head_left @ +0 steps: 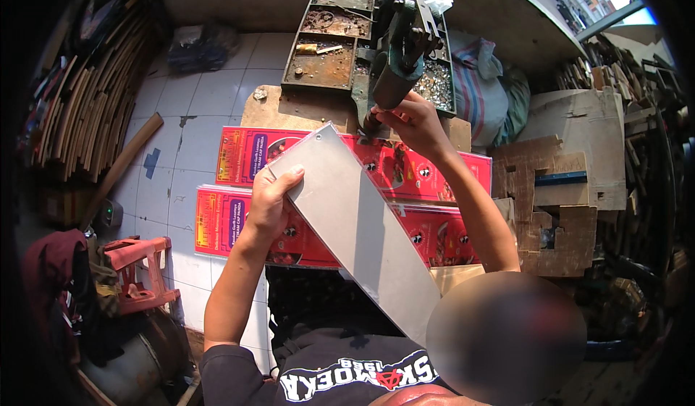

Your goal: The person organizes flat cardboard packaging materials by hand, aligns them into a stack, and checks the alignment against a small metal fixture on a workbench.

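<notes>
My left hand (269, 202) grips the left edge of a long, pale grey flat panel (362, 221), thumb on top. The panel slants from the press down toward my body, and a small round hole or eyelet shows near its far corner. My right hand (414, 126) reaches under the head of a dark green hand press (397, 80), fingers pinched together at its lower end. What they hold, if anything, is too small and hidden to name. Beneath the panel lie stacks of red printed signs (452, 173), an upper one and a lower one (217, 221).
Behind the press is a compartmented metal tray (318, 62) with small metal bits. Cardboard sheets (557, 210) and a striped sack (481, 80) are at the right. Leaning boards (94, 116), a wooden stick (127, 163) and a red plastic stool (141, 268) are at the left.
</notes>
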### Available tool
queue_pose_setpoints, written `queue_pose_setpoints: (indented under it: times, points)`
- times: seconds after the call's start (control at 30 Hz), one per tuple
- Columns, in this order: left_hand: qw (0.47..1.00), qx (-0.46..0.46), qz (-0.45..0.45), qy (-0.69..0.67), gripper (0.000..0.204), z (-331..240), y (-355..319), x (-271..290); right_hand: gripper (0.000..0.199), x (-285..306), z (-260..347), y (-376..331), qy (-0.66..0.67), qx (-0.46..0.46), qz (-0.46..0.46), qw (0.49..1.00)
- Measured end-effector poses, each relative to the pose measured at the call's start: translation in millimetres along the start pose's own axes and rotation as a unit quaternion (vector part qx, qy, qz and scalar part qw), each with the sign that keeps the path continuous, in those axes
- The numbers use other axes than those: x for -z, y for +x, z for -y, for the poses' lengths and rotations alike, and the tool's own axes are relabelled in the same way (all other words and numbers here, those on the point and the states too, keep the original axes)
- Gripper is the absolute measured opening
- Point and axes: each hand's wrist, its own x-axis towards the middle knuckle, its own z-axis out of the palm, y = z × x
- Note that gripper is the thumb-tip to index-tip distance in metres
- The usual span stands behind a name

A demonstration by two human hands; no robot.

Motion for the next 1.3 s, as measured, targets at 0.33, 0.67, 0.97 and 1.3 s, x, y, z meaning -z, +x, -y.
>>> queue_pose_setpoints:
  times: [0.33, 0.67, 0.97, 1.3]
  points:
    - [0.999, 0.037, 0.033, 0.019, 0.037, -5.2, -4.8, -16.7, 0.038, 34.0, 100.7, -116.2, 0.232, -0.294, 0.158, 0.914]
    - [0.979, 0.158, 0.106, 0.077, 0.041, 18.9, 33.9, -58.0, 0.058, 17.8, 124.8, -202.7, 0.082, -0.289, -0.051, 0.952]
    - [0.983, 0.099, 0.127, 0.09, 0.055, 26.9, 60.1, -62.3, 0.057, 19.0, 90.1, -186.0, 0.065, -0.289, -0.117, 0.948]
    - [0.989, 0.095, 0.106, 0.043, 0.074, 29.7, 56.2, -68.2, 0.057, 25.2, 86.9, -182.3, 0.072, -0.33, -0.1, 0.936]
